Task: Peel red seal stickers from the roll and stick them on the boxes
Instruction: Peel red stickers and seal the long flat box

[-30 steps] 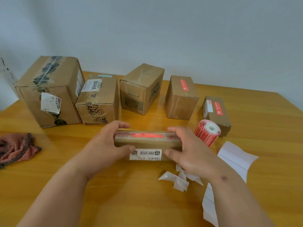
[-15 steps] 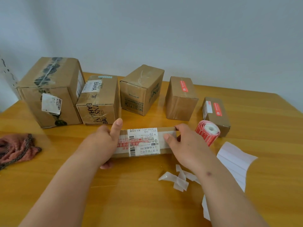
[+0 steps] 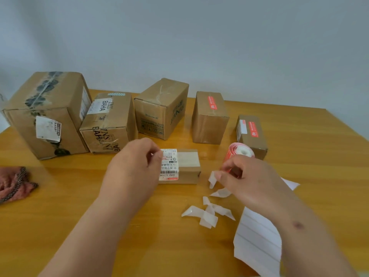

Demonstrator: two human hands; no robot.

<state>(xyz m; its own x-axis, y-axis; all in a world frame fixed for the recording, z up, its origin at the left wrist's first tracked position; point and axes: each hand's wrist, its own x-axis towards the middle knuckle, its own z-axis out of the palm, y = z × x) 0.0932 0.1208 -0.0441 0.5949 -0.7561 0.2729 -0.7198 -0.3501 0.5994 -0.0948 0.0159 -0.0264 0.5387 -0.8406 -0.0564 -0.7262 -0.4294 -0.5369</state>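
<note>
A small long cardboard box with a white shipping label lies on the table in front of me. My left hand covers its left end with the fingers curled around it. My right hand is to the right of the box, pinching the loose end of the sticker strip, where a white backing flap hangs from my fingertips. The red sticker roll stands just behind that hand. Two boxes at the back right carry red stickers: a taller one and a lower one.
Three more boxes stand in a row at the back: a large one, a middle one and a tilted one. White backing scraps and a long backing sheet lie at the front right. A reddish cloth lies at the left edge.
The small box was turned over and set down on the table. My right hand let go of it and moved right to the sticker roll's loose end.
</note>
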